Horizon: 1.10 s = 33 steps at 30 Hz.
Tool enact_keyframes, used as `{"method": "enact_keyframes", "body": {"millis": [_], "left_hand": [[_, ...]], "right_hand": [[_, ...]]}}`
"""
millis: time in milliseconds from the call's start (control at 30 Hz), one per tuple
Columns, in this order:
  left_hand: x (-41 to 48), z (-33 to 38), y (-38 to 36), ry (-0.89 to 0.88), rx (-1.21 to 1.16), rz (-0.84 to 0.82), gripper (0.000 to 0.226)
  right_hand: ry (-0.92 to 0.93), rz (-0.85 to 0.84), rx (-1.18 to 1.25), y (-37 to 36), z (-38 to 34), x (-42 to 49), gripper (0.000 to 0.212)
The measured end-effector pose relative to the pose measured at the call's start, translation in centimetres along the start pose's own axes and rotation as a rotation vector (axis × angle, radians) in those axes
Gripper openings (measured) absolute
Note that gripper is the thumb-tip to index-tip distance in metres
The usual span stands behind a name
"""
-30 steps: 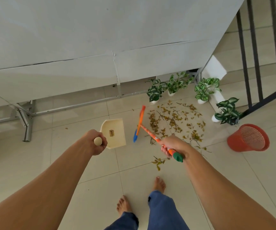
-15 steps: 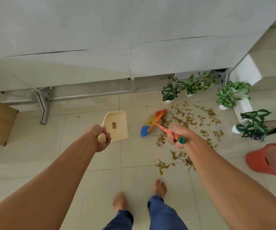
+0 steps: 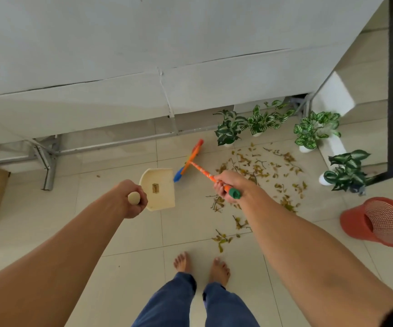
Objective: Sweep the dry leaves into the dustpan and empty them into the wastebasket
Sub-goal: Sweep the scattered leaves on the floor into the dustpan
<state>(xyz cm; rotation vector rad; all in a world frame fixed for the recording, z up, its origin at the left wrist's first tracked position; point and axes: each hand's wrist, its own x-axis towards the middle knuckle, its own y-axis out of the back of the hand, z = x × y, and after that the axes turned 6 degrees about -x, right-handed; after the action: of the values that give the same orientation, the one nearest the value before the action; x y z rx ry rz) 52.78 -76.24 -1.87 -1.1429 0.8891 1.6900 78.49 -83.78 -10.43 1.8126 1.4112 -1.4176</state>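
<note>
We see left hand (image 3: 132, 204) holding cream plastic dustpan (image 3: 161, 185), right hand (image 3: 229, 185) holding orange-handled broom (image 3: 199, 167), fingers (image 3: 219, 190) curled; dry brown leaves (image 3: 256, 168) well apart from pan, so scatter risk.

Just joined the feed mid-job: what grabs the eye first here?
The dry leaves strewn over the tiles right of centre, in front of the potted plants. The right hand grips an orange broom whose head sits beside the cream dustpan held by the left hand. A red wastebasket sits at the far right.
</note>
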Motion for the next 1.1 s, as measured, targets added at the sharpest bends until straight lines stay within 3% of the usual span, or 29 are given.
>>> {"method": "enact_keyframes", "body": {"millis": [133,233,300,400,467,533,567,733,800,867,900,933,967,1000,1100], "left_hand": [[0.5,0.0,-2.0,-0.025,0.077,0.052,0.007],[1.3,0.1,-2.6,-0.033,0.114,-0.057,0.011],[5.8,-2.1,-1.9,0.172,0.075,0.051,0.025],[15.1,-14.5,1.3,-0.014,0.71,0.15,0.049],[16.6,-17.4,1.5,0.033,0.81,0.165,0.052],[15.3,-15.2,0.5,-0.009,0.81,0.211,0.053],[15.5,-15.0,0.6,0.008,0.841,0.156,0.053],[17.1,-14.1,1.1,0.001,0.843,0.028,0.053],[13.4,-10.2,-1.1,0.04,0.66,-0.002,0.051],[7.4,-2.3,-4.4,0.14,0.201,-0.121,0.049],[4.4,1.4,-6.5,0.161,0.115,-0.203,0.048],[2.7,2.1,-7.6,0.086,0.253,-0.316,0.042],[3.0,1.9,-7.6,0.012,0.304,-0.173,0.033],[2.2,3.3,-8.0,0.009,0.275,-0.13,0.024],[1.6,4.0,-8.5,0.027,0.282,-0.146,0.013]], "right_hand": [[-0.025,0.073,0.099,1.6,1.4,-1.2,0.015],[-0.001,0.088,0.167,2.6,3.4,-3.8,0.016],[-0.004,0.06,0.203,2.4,3.8,-5.0,0.02],[-0.002,0.054,0.178,0.7,3.3,-4.6,0.024],[0.01,0.077,0.181,-0.5,3.0,-3.8,0.026],[0.014,0.106,0.213,-1.2,3.2,-3.0,0.023],[0.004,0.12,0.234,-1.4,3.4,-2.8,0.019],[-0.016,0.19,0.273,-0.9,5.1,-4.9,0.015],[-0.014,0.198,0.271,-0.3,5.7,-6.2,0.012],[0.002,0.177,0.27,0.2,5.7,-7.0,0.014],[0.012,0.169,0.261,0.5,5.4,-7.0,0.016],[0.021,0.166,0.248,0.8,5.0,-6.9,0.017],[0.025,0.163,0.236,1.0,4.4,-6.5,0.019],[0.026,0.159,0.233,1.3,4.0,-6.0,0.021],[0.035,0.144,0.284,1.9,3.1,-4.1,0.022]]}}
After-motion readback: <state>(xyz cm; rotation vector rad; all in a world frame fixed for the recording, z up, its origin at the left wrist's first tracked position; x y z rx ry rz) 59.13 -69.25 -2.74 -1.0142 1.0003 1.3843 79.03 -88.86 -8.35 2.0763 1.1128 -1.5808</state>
